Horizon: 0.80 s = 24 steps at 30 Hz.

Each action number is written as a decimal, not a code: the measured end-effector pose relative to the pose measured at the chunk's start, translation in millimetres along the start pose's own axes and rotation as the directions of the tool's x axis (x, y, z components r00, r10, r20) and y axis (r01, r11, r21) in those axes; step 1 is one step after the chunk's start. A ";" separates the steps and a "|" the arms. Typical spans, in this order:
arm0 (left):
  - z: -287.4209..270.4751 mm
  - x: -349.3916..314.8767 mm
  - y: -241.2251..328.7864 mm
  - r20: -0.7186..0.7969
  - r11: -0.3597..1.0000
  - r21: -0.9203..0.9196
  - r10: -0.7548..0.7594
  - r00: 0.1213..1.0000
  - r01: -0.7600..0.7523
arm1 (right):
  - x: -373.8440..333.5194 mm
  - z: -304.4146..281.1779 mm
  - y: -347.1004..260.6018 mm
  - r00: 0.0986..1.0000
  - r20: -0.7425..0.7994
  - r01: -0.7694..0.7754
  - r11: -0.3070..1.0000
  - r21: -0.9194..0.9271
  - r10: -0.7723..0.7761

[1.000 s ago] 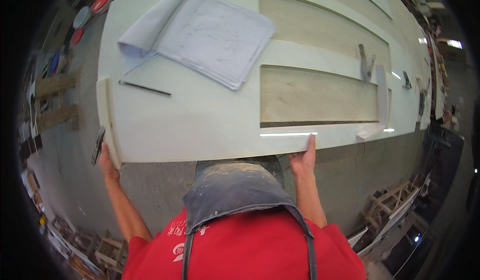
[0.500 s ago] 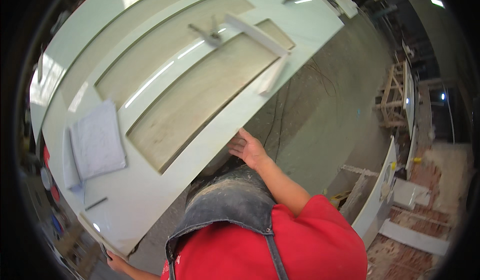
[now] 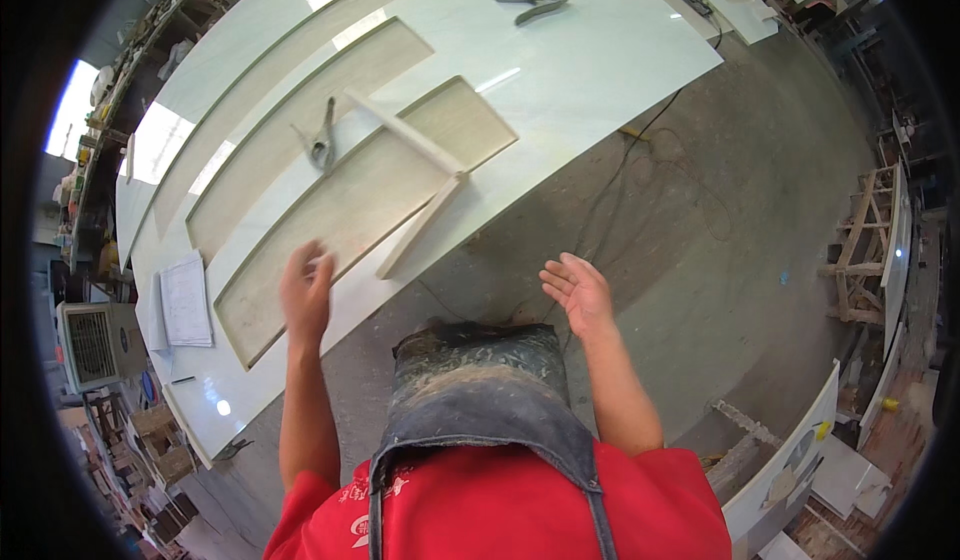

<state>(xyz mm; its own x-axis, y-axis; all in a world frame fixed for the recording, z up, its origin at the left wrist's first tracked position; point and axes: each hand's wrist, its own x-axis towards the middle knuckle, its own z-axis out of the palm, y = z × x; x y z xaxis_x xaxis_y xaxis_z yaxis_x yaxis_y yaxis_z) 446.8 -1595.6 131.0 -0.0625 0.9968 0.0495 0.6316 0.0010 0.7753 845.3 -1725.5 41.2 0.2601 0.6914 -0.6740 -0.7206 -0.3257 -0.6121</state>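
Note:
My left hand [image 3: 307, 298] hangs over the near edge of a large pale, glossy slab [image 3: 590, 65], its fingers loosely bent and blurred, with nothing visible in them. To the right, beyond the slab's edge, my right hand [image 3: 580, 298] is open above the floor, fingers stretched out. Sunken curved beige panels [image 3: 300, 240] run along the slab. Two narrow pale strips joined at an angle, an L-shaped piece [image 3: 405, 145], lie across the nearest panel. Left of it sits a spring clamp [image 3: 322, 148]. Another spring clamp [image 3: 535, 5] rests farther back.
Paper sheets [image 3: 187, 300] and a thin dark stick [image 3: 182, 380] lie at the slab's left end. A clamp [image 3: 235, 449] grips its near left corner. Cables [image 3: 615, 175] trail over the floor. Wooden frames [image 3: 862, 245] and upright panels stand at the right. A boxy fan unit [image 3: 92, 345] is at far left.
My left hand has let go near the slab's left corner and risen over its near edge. My right hand has left the slab edge and moved right. The view has turned.

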 end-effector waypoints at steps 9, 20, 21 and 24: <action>177.1 121.2 101.5 0.339 0.816 -0.168 -0.479 0.810 0.553 | 27.3 -19.9 -59.9 0.997 0.065 0.044 0.978 -0.202 -0.031; 180.7 115.8 101.8 0.144 0.800 -0.283 -0.510 0.848 0.529 | 134.5 40.7 -220.0 0.505 0.715 0.797 -0.057 -0.601 -0.484; 168.9 105.2 122.2 0.146 0.780 -0.315 -0.523 0.839 0.541 | 161.9 57.4 -233.9 0.431 0.810 0.814 -0.215 -0.539 -0.397; 149.1 63.8 183.1 0.051 0.744 -0.414 -0.556 0.829 0.525 | 245.0 107.9 -253.5 0.384 0.920 0.746 -0.561 -0.359 -0.078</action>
<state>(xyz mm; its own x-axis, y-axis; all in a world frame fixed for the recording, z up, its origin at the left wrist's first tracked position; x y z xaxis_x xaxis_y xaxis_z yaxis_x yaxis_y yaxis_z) 673.7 -1519.9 182.2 -0.3633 0.8303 -0.4225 0.1174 0.4907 0.8634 1022.3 -1403.9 75.8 -0.4353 0.8841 0.1699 0.8288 0.4672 -0.3080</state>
